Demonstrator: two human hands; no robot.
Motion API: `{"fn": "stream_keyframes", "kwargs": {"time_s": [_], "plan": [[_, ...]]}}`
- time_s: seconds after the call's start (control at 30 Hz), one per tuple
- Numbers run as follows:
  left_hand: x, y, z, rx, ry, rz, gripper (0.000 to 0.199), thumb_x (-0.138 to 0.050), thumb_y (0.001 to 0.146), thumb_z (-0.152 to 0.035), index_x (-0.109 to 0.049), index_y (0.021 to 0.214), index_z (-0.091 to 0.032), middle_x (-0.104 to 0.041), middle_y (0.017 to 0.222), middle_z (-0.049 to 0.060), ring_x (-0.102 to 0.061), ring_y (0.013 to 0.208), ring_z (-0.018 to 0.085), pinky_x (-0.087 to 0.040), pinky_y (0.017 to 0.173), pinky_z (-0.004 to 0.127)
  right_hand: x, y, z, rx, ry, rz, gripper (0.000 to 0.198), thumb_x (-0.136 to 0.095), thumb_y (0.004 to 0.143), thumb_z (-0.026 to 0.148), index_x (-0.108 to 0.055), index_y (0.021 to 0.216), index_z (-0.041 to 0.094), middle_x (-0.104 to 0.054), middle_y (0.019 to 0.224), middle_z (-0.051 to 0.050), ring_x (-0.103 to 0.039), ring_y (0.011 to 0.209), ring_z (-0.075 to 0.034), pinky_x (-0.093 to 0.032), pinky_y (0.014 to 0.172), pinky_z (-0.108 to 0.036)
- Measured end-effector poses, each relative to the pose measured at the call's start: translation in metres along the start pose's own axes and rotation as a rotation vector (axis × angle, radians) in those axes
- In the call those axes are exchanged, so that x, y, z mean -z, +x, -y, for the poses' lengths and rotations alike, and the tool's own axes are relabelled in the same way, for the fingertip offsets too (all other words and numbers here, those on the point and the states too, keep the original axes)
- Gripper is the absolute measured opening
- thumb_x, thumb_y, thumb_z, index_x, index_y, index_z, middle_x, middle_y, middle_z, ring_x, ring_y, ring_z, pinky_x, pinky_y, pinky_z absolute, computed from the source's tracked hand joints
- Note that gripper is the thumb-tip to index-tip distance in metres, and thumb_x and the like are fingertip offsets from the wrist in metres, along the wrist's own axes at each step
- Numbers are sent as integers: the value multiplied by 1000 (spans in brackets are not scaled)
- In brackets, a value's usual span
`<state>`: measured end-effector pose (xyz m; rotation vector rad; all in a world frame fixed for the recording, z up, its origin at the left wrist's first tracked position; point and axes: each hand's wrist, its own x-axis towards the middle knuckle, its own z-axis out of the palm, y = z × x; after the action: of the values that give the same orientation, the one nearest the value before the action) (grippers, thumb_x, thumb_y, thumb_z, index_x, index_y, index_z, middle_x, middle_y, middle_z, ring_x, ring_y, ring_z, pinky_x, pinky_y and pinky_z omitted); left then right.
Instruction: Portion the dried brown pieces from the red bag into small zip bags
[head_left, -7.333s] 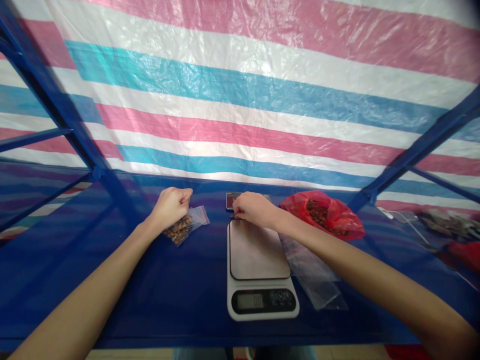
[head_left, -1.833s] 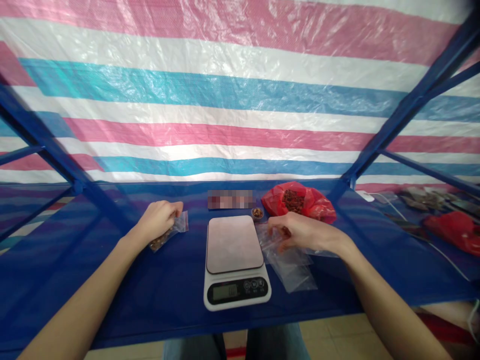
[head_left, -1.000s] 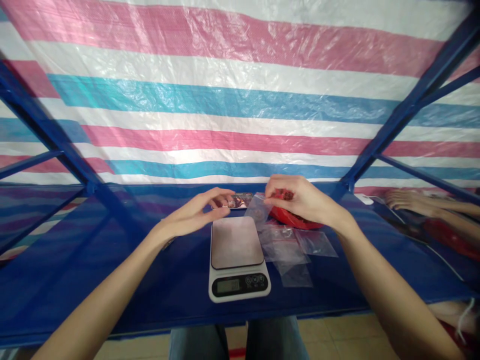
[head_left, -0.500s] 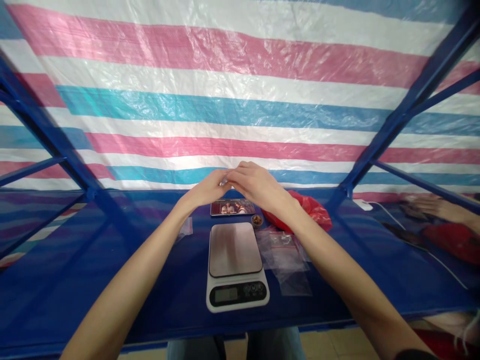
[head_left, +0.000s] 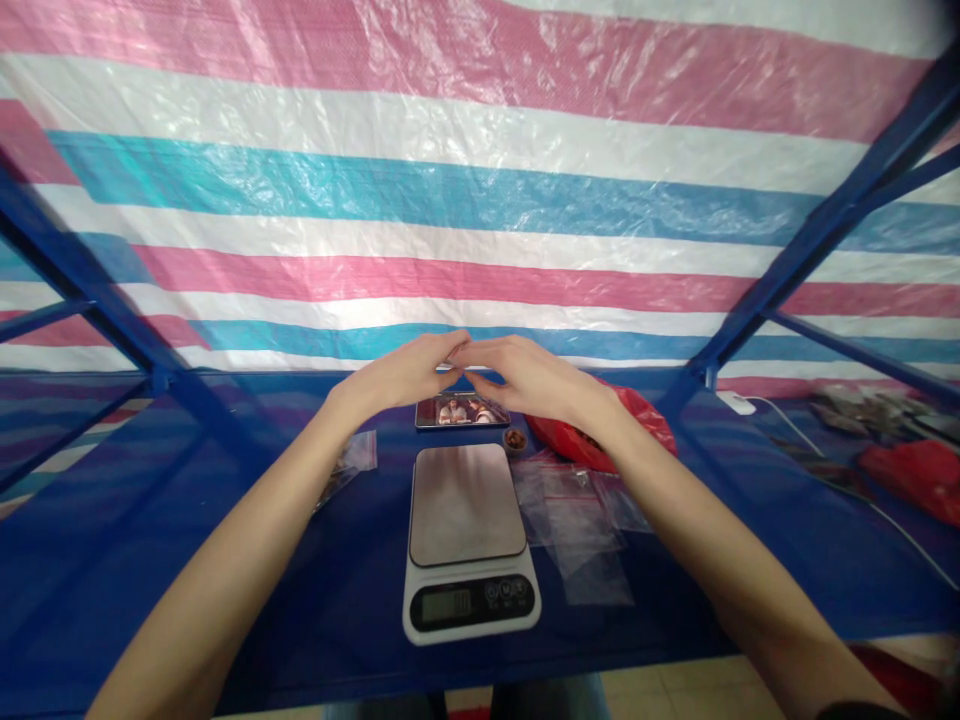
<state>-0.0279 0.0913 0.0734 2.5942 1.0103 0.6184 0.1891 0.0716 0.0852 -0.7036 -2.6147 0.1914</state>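
Observation:
My left hand point(head_left: 409, 372) and my right hand point(head_left: 525, 375) meet fingertip to fingertip above a phone point(head_left: 463, 411) at the back of the blue table. Fingers of both are closed together in a pinch; whatever lies between them is too small and hidden to make out. Below them stands a white kitchen scale point(head_left: 470, 510) with a bare metal plate and a lit display. A tiny bowl of brown bits point(head_left: 514, 441) sits behind the scale. Beside my right forearm lie a red plastic bag point(head_left: 645, 420) and several clear zip bags point(head_left: 581, 530).
A filled clear bag point(head_left: 352, 460) lies partly behind my left forearm. To the right are a white plug block point(head_left: 736, 402) with a cable, and another red bag point(head_left: 919, 478). Blue metal posts point(head_left: 817, 235) frame both sides, with a striped plastic sheet point(head_left: 450, 190) behind.
My view has tipped down slightly. My hands stay together, the right hand lower and flatter than before. At the far right, another person's hand has left the view.

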Motion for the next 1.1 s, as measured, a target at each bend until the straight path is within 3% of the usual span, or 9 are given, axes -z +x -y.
{"fn": "stream_keyframes", "kwargs": {"time_s": [0.1, 0.27, 0.43, 0.53, 0.6, 0.7, 0.8, 0.9, 1.1], "plan": [[-5, 2, -2, 4, 39, 31, 11, -59, 87, -14, -60, 95, -21, -67, 85, 3, -62, 77, 20, -40, 68, 33, -2, 0, 2, 16, 31, 125, 38, -56, 91, 1, -77, 118, 19, -80, 118, -9, -73, 104, -23, -53, 91, -36], [-13, 3, -2, -22, 110, 26, 17, -57, 85, -13, -60, 99, -22, -68, 92, 5, -62, 83, 22, -40, 71, 35, 0, -8, 5, -31, 66, 161, 35, -61, 96, 7, -74, 126, 19, -78, 128, -11, -73, 109, -25, -54, 93, -38], [-13, 3, -11, -16, 175, 14, 7, -60, 84, -16, -61, 88, -21, -66, 88, 5, -60, 81, 22, -39, 71, 35, 11, -8, 15, -32, 149, 219, 28, -59, 97, 9, -76, 117, 19, -81, 110, -9, -73, 90, -23, -54, 79, -35], [-16, -8, -13, 49, 191, -86, 4, -61, 82, -16, -61, 83, -20, -66, 85, 5, -61, 81, 22, -41, 73, 35, 19, -14, 21, -25, 195, 131, 46, -52, 87, -1, -79, 117, 21, -82, 110, -4, -74, 91, -20, -54, 84, -32], [-22, -23, -8, 65, 170, -154, 3, -62, 85, -17, -63, 86, -20, -69, 88, 5, -64, 84, 23, -44, 76, 35, 18, -27, 20, -61, 205, -48, 50, -49, 85, -3, -81, 113, 22, -83, 111, -3, -74, 95, -19, -54, 88, -32], [-38, -50, 8, 82, 230, -201, 7, -60, 91, -21, -66, 87, -20, -71, 85, 5, -65, 84, 24, -46, 79, 36, -1, -60, 6, -213, 191, -283, 33, -54, 92, 4, -80, 106, 20, -82, 105, -5, -75, 96, -20, -56, 87, -33], [-55, -69, 22, 102, 326, -269, 13, -58, 96, -22, -70, 101, -21, -75, 92, 6, -67, 90, 26, -48, 82, 37, -31, -94, -17, -308, 173, -165, 21, -71, 94, 17, -78, 113, 21, -80, 107, -7, -75, 94, -23, -59, 87, -38], [-66, -74, 25, 52, 374, -290, 11, -58, 96, -18, -68, 101, -22, -75, 90, 4, -67, 91, 26, -49, 83, 38, -55, -115, -34, -372, 127, -91, 37, -81, 89, 17, -75, 125, 22, -77, 120, -11, -74, 109, -28, -59, 99, -44], [-77, -77, 20, 7, 374, -469, 11, -59, 95, -13, -63, 90, -21, -74, 90, 4, -67, 89, 23, -49, 82, 37, -69, -115, -41, -348, 143, -46, 43, -85, 86, 17, -75, 128, 26, -75, 125, -9, -69, 118, -30, -55, 106, -46]]}}
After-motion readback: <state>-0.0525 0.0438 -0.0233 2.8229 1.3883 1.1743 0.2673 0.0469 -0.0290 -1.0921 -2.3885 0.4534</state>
